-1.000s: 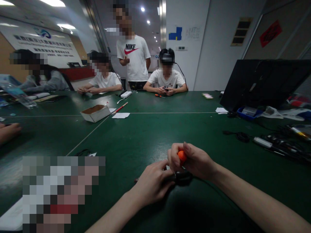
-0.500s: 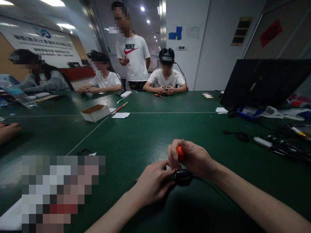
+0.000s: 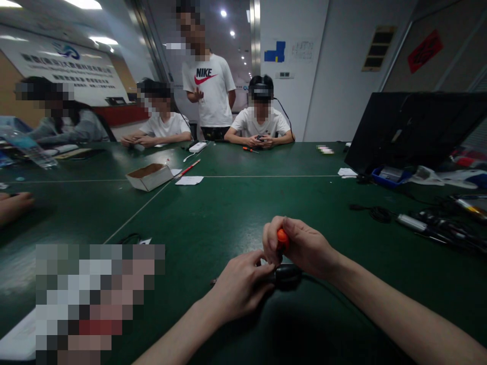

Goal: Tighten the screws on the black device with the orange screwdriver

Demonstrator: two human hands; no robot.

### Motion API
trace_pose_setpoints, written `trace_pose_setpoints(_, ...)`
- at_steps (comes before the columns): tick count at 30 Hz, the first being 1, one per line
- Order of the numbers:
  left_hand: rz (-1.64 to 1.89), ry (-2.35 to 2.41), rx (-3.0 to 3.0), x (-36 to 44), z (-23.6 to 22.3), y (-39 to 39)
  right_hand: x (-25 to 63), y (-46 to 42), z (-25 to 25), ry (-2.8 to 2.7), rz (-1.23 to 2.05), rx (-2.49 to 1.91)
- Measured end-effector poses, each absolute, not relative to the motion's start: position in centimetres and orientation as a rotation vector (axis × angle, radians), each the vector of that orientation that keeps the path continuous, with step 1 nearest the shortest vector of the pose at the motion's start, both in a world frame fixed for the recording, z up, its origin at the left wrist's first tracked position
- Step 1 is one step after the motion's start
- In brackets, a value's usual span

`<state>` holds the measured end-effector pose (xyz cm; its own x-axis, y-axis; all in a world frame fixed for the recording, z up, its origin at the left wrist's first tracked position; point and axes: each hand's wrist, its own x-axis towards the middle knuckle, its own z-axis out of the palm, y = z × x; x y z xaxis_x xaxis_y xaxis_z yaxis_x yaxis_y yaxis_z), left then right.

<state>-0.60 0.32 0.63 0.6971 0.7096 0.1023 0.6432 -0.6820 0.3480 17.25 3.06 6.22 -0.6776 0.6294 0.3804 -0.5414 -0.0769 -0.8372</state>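
My left hand [image 3: 245,281] is closed around a black corded tool [image 3: 288,277] lying low over the green table. The tool's thick black end shows right of my fingers, with a cord running off to the right. A small dark tip shows on the other side, and my fingers cover the middle. My right hand [image 3: 304,248] grips an orange-handled screwdriver [image 3: 282,240], held upright just above the black tool. Only the rounded handle end shows clearly; the screwdriver's lower end is hidden by my fingers. Both hands meet at the tool.
Beyond the green table [image 3: 228,213], several people sit or stand. An open box [image 3: 149,177] and papers [image 3: 189,180] lie ahead. On the right are a monitor [image 3: 414,132], a blue tray [image 3: 390,176] and corded tools [image 3: 418,225]. Another person's hand [image 3: 15,207] rests at left.
Almost nothing differs. My right hand has shifted very slightly around the screwdriver handle; my left hand stays in place on the black tool.
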Motion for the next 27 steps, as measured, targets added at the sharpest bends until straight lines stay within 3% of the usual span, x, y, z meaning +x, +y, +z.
trace_pose_setpoints(27,0.362,1.052,2.642,-0.66,0.42,0.42,17.50,2.79,6.13,-1.388,1.891,-0.112)
